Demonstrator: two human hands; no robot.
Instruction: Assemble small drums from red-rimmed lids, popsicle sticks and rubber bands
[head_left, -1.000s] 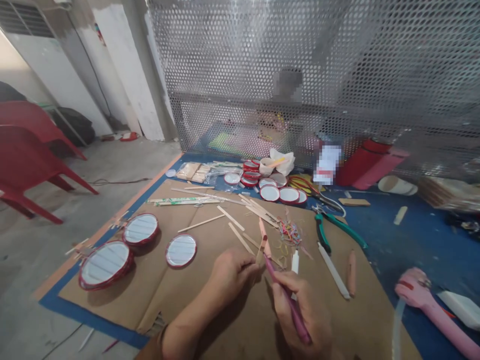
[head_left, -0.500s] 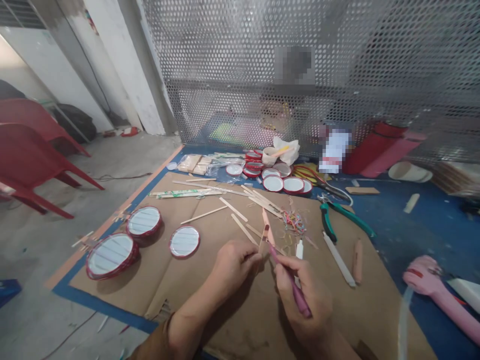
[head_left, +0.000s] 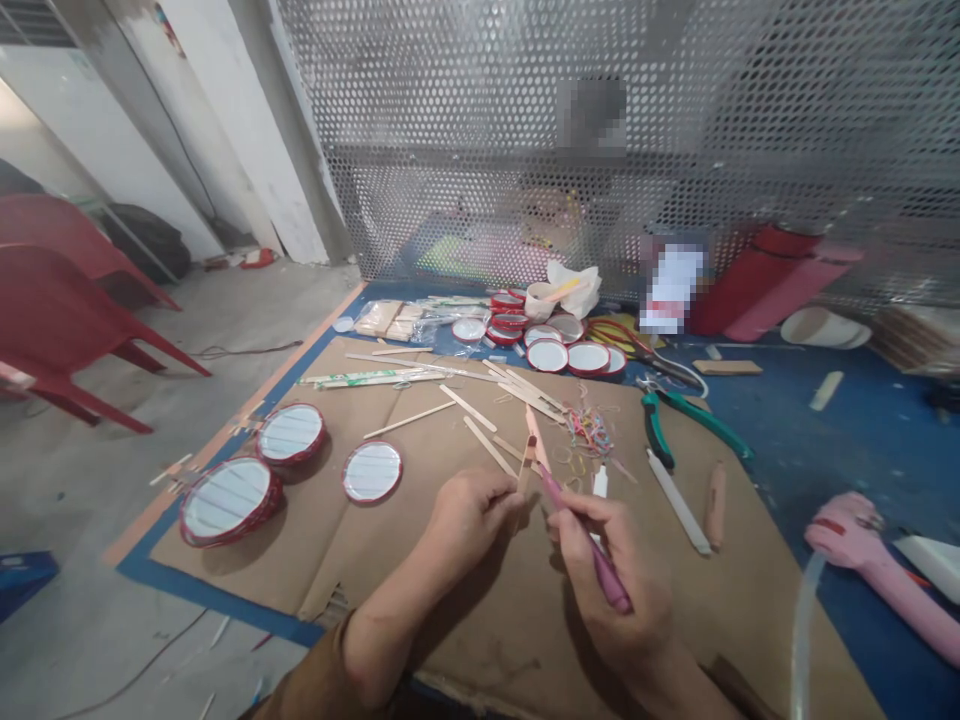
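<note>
My left hand (head_left: 466,522) pinches the lower end of a small wooden craft stick (head_left: 524,472), which stands up with a reddish-brown patch at its top. In my right hand (head_left: 622,575) is a purple pen (head_left: 611,580), its tip at or very near the stick's coloured end; whether they touch I cannot tell. Behind them a pale pinkish strip (head_left: 538,432) lies on the cardboard (head_left: 420,600). Loose craft sticks (head_left: 489,446) and a heap of coloured rubber bands (head_left: 589,430) are just beyond my hands. A white pen (head_left: 600,482) is partly hidden by my right hand.
Round red-rimmed pieces (head_left: 373,472) lie left and at the back. Green-handled pliers (head_left: 660,430), a white stick (head_left: 679,505) and a pink glue gun (head_left: 847,540) are at right. A perforated metal panel (head_left: 450,120) borders the blue table behind.
The view has shifted slightly. Both hands keep their grips, and the pen's tip stays by the coloured end of the craft stick with only slight movement.
</note>
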